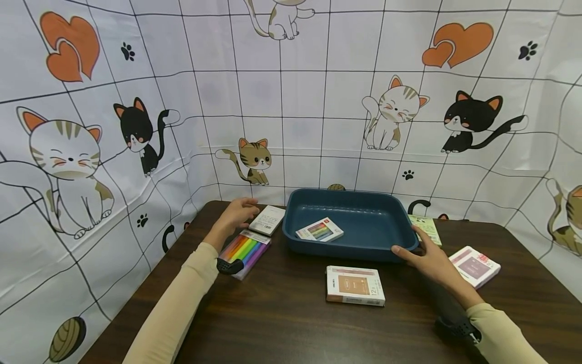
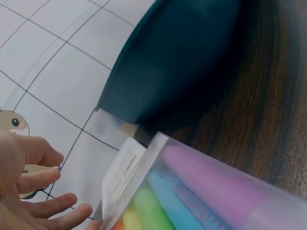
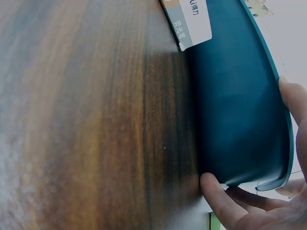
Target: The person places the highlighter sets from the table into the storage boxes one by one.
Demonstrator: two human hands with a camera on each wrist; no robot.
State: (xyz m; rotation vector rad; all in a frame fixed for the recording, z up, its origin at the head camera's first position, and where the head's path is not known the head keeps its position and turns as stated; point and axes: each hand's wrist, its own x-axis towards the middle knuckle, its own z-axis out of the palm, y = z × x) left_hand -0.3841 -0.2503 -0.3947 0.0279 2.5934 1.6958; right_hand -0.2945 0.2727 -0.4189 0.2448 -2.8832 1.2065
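Note:
A dark blue tray stands at the back of the table, with a small white box with rainbow stripes inside. My right hand holds the tray's front right corner, the thumb by the front rim and the fingers around the right end. My left hand is beside a white box with printed text, its fingers loosely bent and holding nothing. Whether a fingertip touches that box cannot be told. Below this hand lies a clear pack of rainbow-coloured highlighters, seen close up in the left wrist view.
A white and tan box lies in front of the tray. To the right are a white and pink box and a pale green one, partly behind the right hand. A cat-patterned sheet hangs along the table's back and sides.

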